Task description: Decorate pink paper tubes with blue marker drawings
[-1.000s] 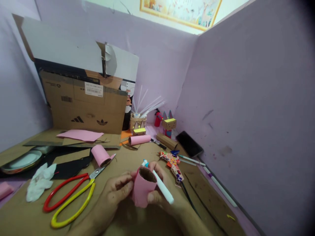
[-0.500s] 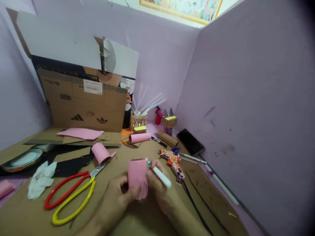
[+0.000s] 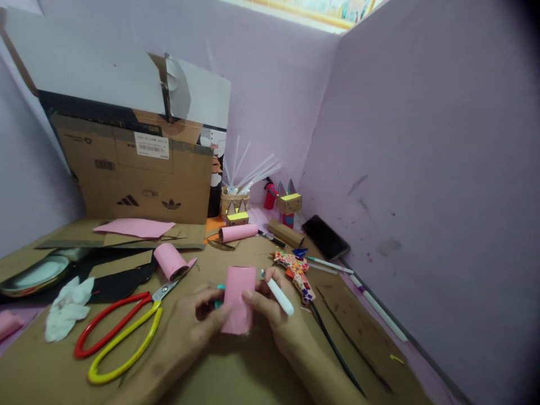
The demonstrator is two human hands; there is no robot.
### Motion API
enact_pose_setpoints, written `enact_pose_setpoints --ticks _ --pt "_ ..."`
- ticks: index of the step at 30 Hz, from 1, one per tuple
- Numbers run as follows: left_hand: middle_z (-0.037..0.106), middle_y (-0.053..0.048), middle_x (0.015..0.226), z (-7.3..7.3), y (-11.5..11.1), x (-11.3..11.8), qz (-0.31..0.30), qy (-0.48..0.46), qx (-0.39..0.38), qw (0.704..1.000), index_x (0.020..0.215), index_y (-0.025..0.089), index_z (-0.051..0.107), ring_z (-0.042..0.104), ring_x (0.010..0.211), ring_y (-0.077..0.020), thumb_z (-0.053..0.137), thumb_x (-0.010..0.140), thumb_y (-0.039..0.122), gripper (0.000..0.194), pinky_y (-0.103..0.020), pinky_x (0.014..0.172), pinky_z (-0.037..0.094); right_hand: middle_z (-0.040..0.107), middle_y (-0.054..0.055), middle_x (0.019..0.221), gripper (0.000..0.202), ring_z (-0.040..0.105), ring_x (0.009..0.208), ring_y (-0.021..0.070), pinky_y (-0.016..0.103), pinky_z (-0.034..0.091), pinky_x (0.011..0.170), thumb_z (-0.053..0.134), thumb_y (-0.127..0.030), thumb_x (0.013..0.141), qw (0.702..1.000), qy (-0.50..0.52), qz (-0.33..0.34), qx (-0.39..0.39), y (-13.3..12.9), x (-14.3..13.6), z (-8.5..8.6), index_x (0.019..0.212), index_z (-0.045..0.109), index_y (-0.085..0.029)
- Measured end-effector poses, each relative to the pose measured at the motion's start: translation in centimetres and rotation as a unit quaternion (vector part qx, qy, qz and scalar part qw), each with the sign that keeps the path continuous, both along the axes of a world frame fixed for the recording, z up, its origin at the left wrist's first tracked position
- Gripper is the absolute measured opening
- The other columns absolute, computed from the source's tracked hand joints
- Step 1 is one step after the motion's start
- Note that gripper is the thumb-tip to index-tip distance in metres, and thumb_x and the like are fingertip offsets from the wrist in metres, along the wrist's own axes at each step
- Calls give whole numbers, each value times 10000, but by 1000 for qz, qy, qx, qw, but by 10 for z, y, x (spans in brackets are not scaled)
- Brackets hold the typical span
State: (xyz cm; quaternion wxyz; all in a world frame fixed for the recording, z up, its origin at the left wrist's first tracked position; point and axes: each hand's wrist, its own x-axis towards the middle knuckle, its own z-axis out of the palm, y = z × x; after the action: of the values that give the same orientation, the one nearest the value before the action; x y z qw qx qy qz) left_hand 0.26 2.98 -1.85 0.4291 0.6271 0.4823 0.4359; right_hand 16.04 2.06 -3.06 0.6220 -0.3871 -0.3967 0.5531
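Note:
A pink paper-covered tube point(image 3: 239, 298), looking flattened and boxy, stands upright between my two hands at the front middle of the table. My left hand point(image 3: 198, 315) grips its left side; a small teal piece point(image 3: 220, 295), perhaps a cap, shows by those fingers. My right hand point(image 3: 274, 309) has its thumb on the tube's right side. Across the right hand's fingers lies a white marker point(image 3: 278, 295), its teal tip pointing up and left. Large scissors point(image 3: 122, 332) with red and yellow handles lie open to the left, blades under or beside a second pink tube point(image 3: 171, 261).
A hot glue gun point(image 3: 295, 270) with a black cord lies right of my hands. Farther back are a lying pink tube point(image 3: 238, 232), a cardboard tube point(image 3: 286, 233), a phone point(image 3: 325, 237) and cardboard cat figures point(image 3: 289, 202). A big cardboard box point(image 3: 139, 174) stands back left.
The pink tube has turned so a flat face shows instead of its open top. My right thumb has come onto it, and the teal piece now shows by my left hand.

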Motion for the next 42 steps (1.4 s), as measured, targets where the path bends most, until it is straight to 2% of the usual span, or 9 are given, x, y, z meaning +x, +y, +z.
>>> enact_pose_setpoints --ticks 4,7,10,14,19,25,28,33,42 --pt "720 -54 834 9 -2 -4 146 -36 -10 989 751 202 715 641 852 -252 705 598 345 210 -318 782 501 431 -92 600 415 424 550 102 213 322 529 750 -234 575 1000 3 -8 -10 1 -2 -2 717 359 -229" --pt "703 -15 728 14 -12 4 118 -111 -48 986 983 204 648 651 720 -210 743 568 335 445 -280 648 519 457 -88 601 425 431 536 103 215 314 518 745 -256 585 1000 -7 26 -4 1 -6 -5 724 344 -234" --pt "660 25 619 18 -22 10 82 -163 -61 981 1045 199 589 631 613 -164 738 595 324 490 -236 569 498 468 -83 613 435 450 537 111 217 322 509 744 -260 581 1000 -26 16 4 2 -10 -9 719 332 -239" --pt "686 -14 650 20 -22 10 92 -138 -62 984 888 182 642 637 607 -182 762 542 353 404 -238 519 493 479 -81 621 435 462 538 110 218 346 513 740 -229 583 999 -31 2 8 3 -13 -13 725 329 -242" --pt "632 14 541 10 -16 16 182 -112 -54 975 663 178 617 547 435 -126 727 537 368 253 -212 401 443 477 -94 590 492 427 510 89 190 338 473 767 -187 535 1000 -18 11 14 -2 -22 -8 703 307 -239" --pt "577 8 571 1 -13 15 236 0 44 971 569 178 586 506 477 -115 683 574 348 196 -205 433 423 457 -94 608 476 408 510 81 179 328 457 766 -201 549 1000 -12 15 6 -7 -25 -3 701 317 -235" --pt "621 -27 778 -1 -12 13 208 -4 78 975 586 183 548 562 552 -122 648 624 335 185 -216 494 461 442 -97 598 459 400 509 79 179 318 464 758 -213 574 999 -11 31 20 -6 -24 -7 706 319 -235" --pt "534 46 524 -6 -11 13 138 4 42 990 624 205 508 539 492 -123 606 698 324 172 -201 464 429 491 -90 621 464 438 526 86 192 343 493 767 -195 577 998 -9 52 20 -2 -19 -15 723 328 -237" --pt "569 38 579 -8 -13 12 113 -8 15 993 656 195 517 545 524 -114 618 719 319 172 -198 492 428 506 -54 713 397 484 613 119 227 374 553 746 -261 641 990 31 135 14 -9 -9 -4 797 381 -236"
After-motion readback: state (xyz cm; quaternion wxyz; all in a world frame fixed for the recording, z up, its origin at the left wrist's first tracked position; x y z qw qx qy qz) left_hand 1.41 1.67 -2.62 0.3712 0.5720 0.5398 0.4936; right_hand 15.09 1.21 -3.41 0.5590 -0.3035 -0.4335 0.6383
